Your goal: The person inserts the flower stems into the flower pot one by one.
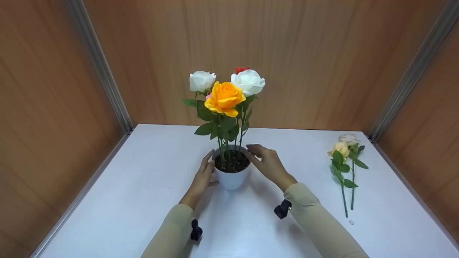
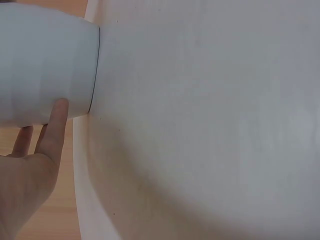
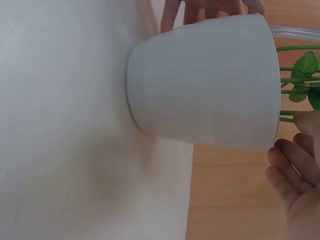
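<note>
One left hand (image 1: 203,176), spread, touching white pot (image 1: 232,180) at nine o'clock, right hand (image 1: 268,163), loosely spread, at two, maybe touching

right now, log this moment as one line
left hand: touching pot | right hand: at pot rim | pot: upright on table, roses in it | loose roses: two, lying right of pot

White table (image 1: 143,186), upright white pot (image 1: 231,181), pale yellow rose (image 1: 340,148) and whitish rose (image 1: 348,138) lying at right, tiny round object (image 1: 351,222) nearby
</note>
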Tool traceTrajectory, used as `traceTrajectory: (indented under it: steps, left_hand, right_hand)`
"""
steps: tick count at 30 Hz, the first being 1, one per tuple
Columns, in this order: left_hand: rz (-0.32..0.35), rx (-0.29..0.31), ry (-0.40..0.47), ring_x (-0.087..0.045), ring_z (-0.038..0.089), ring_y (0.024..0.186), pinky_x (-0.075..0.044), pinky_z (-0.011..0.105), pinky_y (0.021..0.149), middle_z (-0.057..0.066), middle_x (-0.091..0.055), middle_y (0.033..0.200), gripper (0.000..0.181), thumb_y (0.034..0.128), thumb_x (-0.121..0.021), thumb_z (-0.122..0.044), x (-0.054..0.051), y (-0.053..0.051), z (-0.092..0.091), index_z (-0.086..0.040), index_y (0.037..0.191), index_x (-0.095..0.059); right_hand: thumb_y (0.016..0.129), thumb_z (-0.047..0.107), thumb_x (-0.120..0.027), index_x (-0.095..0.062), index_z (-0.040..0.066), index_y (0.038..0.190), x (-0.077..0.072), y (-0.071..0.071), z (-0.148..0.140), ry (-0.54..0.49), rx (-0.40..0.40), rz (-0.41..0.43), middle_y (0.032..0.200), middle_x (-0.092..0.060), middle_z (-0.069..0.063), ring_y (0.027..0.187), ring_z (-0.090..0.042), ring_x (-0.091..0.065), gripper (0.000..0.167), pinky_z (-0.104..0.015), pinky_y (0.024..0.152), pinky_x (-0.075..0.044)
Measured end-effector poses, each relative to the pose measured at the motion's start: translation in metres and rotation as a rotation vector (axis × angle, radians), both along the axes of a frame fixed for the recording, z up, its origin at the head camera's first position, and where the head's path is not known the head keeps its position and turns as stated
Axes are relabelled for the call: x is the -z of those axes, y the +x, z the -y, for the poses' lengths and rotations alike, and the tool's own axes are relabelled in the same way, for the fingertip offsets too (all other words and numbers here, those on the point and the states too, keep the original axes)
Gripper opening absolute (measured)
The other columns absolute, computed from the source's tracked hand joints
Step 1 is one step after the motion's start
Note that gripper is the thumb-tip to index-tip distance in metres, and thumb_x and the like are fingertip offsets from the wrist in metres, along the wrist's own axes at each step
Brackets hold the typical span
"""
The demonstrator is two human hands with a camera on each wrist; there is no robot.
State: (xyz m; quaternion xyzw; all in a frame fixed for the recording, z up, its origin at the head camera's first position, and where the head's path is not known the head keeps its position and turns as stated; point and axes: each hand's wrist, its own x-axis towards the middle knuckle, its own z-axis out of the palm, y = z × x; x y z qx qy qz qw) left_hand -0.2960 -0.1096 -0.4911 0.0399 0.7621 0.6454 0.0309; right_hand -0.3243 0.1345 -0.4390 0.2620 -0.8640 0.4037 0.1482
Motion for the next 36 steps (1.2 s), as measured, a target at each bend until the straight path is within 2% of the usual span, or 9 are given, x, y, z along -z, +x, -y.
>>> traceTrajectory:
  steps: [5, 10, 21, 29, 33, 36]
  left_hand:
    - [-0.001, -0.005, 0.000, -0.039, 0.041, 0.139, -0.051, 0.057, 0.097, 0.015, -0.035, 0.158, 0.058, 0.1072, -0.028, -0.053, 0.001, 0.000, -0.001, -0.033, 0.160, -0.018]
    - [0.001, -0.001, 0.004, -0.038, 0.041, 0.140, -0.050, 0.058, 0.097, 0.015, -0.034, 0.159, 0.059, 0.1071, -0.028, -0.053, 0.001, -0.001, -0.001, -0.032, 0.161, -0.016]
    - [0.007, -0.004, 0.009, -0.037, 0.042, 0.140, -0.050, 0.058, 0.097, 0.015, -0.031, 0.160, 0.059, 0.1065, -0.029, -0.054, 0.002, -0.003, -0.002, -0.033, 0.160, -0.017]
    - [0.002, -0.006, 0.006, -0.038, 0.042, 0.140, -0.051, 0.057, 0.096, 0.014, -0.032, 0.160, 0.059, 0.1066, -0.028, -0.054, 0.002, -0.002, -0.002, -0.033, 0.160, -0.017]
    - [0.011, -0.004, 0.010, -0.037, 0.042, 0.141, -0.052, 0.056, 0.097, 0.014, -0.030, 0.161, 0.058, 0.1071, -0.028, -0.052, 0.002, -0.002, -0.001, -0.033, 0.160, -0.017]
    - [0.011, -0.010, 0.006, -0.038, 0.042, 0.141, -0.052, 0.056, 0.096, 0.013, -0.031, 0.160, 0.057, 0.1069, -0.029, -0.053, 0.001, -0.002, 0.000, -0.034, 0.160, -0.018]
  right_hand:
    - [0.098, 0.015, -0.067, -0.067, 0.005, 0.123, 0.008, 0.003, -0.020, 0.007, 0.000, -0.017, 0.120, -0.070, -0.010, 0.108, -0.021, -0.068, 0.027, -0.041, 0.097, -0.054]
    - [0.099, 0.018, -0.067, -0.067, 0.007, 0.122, 0.016, 0.006, -0.048, 0.044, 0.037, 0.023, 0.115, -0.072, -0.006, 0.106, -0.018, -0.068, 0.025, -0.039, 0.095, -0.055]
    - [0.099, 0.016, -0.065, -0.068, 0.006, 0.119, 0.039, 0.010, -0.118, 0.060, 0.149, 0.113, 0.107, -0.073, -0.008, 0.094, -0.023, -0.069, 0.022, -0.042, 0.084, -0.058]
    - [0.101, 0.015, -0.062, -0.066, 0.003, 0.124, 0.057, 0.024, -0.170, 0.121, 0.228, 0.179, 0.107, -0.072, -0.010, 0.098, -0.029, -0.067, 0.026, -0.045, 0.085, -0.056]
    - [0.102, 0.018, -0.060, -0.065, 0.002, 0.126, 0.059, 0.034, -0.199, 0.125, 0.282, 0.236, 0.110, -0.071, -0.012, 0.102, -0.033, -0.066, 0.029, -0.048, 0.087, -0.055]
    - [0.103, 0.021, -0.059, -0.065, 0.002, 0.127, 0.058, 0.041, -0.219, 0.137, 0.323, 0.254, 0.110, -0.070, -0.014, 0.103, -0.034, -0.065, 0.031, -0.044, 0.083, -0.056]
